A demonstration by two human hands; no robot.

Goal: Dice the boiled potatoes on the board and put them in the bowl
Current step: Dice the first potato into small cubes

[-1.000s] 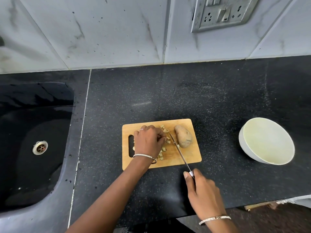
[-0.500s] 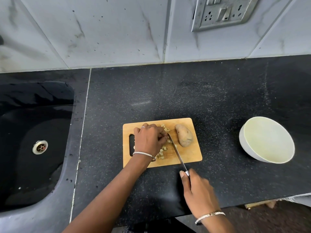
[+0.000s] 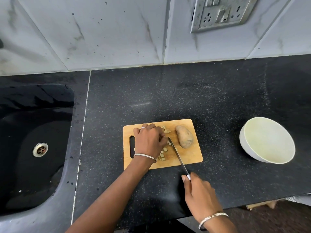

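Note:
A wooden cutting board (image 3: 190, 157) lies on the black counter. A whole unpeeled boiled potato (image 3: 184, 138) rests at its right side. Several small potato dice (image 3: 162, 155) lie scattered around the middle. My left hand (image 3: 149, 142) presses down on a potato piece that it mostly hides. My right hand (image 3: 199, 193) grips the handle of a knife (image 3: 178, 157), whose tip sits beside my left fingers among the dice. An empty white bowl (image 3: 267, 140) stands apart to the right of the board.
A black sink (image 3: 33, 148) with a metal drain is set into the counter at the left. A tiled wall with a socket plate (image 3: 220, 12) rises behind. The counter's front edge runs just below my right hand.
The knife and my right hand have shifted slightly left and toward the board, the blade staying next to my left fingers. My left hand stays on the piece.

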